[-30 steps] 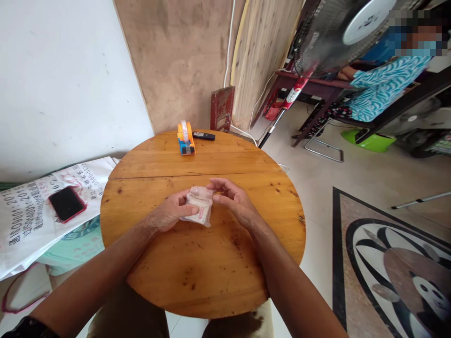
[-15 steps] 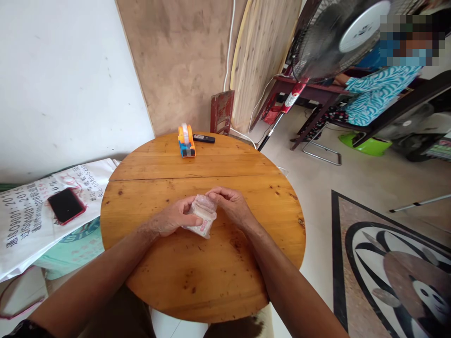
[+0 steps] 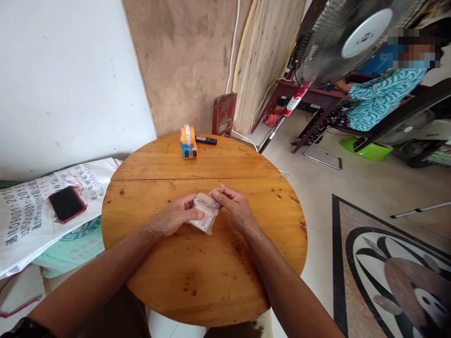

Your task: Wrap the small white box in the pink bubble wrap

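A small pale packet (image 3: pixel 205 217) in clear, crinkled plastic, with a bit of pink print, is between my hands over the middle of the round wooden table (image 3: pixel 190 267). My left hand (image 3: pixel 179 217) grips its left side, thumb lying across the top face. At the packet's upper right corner, the thumb and fingers of my right hand (image 3: pixel 230 203) pinch the plastic wrap. What the packet contains cannot be made out. Beyond it stand an orange and blue tape dispenser (image 3: pixel 189 143) and a black utility knife or similar slim black object (image 3: pixel 206 140).
A phone (image 3: pixel 67 204) lies on a white printed sack (image 3: pixel 28 211) to the left. Behind the table is a red-brown chair back (image 3: pixel 224 112). At the right a standing fan (image 3: pixel 362 37) rises near a seated person (image 3: pixel 384 103) in a patterned blue top.
My right hand's pinch on the plastic has shifted slightly, and the packet has turned a little. The whole view has moved slightly with my head.
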`<state>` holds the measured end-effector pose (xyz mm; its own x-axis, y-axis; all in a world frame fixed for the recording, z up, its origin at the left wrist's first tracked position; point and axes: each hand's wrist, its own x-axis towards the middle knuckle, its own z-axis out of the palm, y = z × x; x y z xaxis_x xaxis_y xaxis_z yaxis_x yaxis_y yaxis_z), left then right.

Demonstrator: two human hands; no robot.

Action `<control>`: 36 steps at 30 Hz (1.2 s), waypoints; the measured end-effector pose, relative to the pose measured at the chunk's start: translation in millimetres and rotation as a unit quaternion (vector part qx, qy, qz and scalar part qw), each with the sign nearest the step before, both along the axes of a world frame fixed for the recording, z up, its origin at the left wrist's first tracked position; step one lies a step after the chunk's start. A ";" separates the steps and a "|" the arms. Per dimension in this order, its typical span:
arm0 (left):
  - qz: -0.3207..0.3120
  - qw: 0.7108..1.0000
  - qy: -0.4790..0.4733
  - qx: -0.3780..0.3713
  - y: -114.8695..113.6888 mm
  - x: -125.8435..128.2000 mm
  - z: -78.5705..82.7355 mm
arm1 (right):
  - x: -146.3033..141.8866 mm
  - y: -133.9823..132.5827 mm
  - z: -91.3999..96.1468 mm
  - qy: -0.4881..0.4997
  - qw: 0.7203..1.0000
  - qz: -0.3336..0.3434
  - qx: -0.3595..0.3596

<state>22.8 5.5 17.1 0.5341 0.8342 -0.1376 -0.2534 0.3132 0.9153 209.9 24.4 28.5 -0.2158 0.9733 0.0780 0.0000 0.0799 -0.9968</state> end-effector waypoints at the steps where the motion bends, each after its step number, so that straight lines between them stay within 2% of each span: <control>1: 0.001 1.000 0.003 0.001 0.3 -0.3 -0.1 | 0.1 -0.5 0.8 0.001 1.000 0.000 0.001; 11: 0.014 0.997 0.059 0.052 0.7 -0.8 -3.8 | -1.9 -6.9 5.0 -0.040 0.997 0.038 0.054; 14: 0.039 0.990 0.103 0.087 0.9 -0.4 -8.4 | -2.3 -10.2 5.8 -0.085 0.990 0.051 0.101; 16: 0.068 0.976 0.159 0.129 0.8 -1.0 -10.1 | -2.4 -11.8 5.8 -0.130 0.980 0.047 0.141; 18: 0.100 0.948 0.235 0.188 0.5 -2.1 -9.5 | -2.6 -11.9 4.5 -0.166 0.971 0.044 0.169; 20: 0.122 0.916 0.295 0.242 -0.3 -3.4 -7.0 | -3.1 -10.1 1.5 -0.187 0.964 0.043 0.182; 22: 0.132 0.901 0.317 0.265 -1.1 -4.3 -4.0 | -4.2 -7.2 -2.9 -0.192 0.964 0.035 0.182; 26: 0.123 0.912 0.307 0.244 -0.8 -6.2 -1.0 | -7.7 -4.1 -9.9 -0.179 0.970 0.015 0.165; 29: 0.090 0.935 0.278 0.203 1.9 -10.6 -3.7 | -10.5 -7.2 -9.1 -0.184 0.970 0.012 0.161; 32: 0.067 0.957 0.238 0.150 5.2 -16.9 -9.2 | -12.2 -11.4 -5.3 -0.201 0.964 0.008 0.174; 36: 0.057 0.964 0.226 0.124 8.2 -21.3 -13.2 | -12.5 -12.9 -3.6 -0.245 0.949 -0.001 0.197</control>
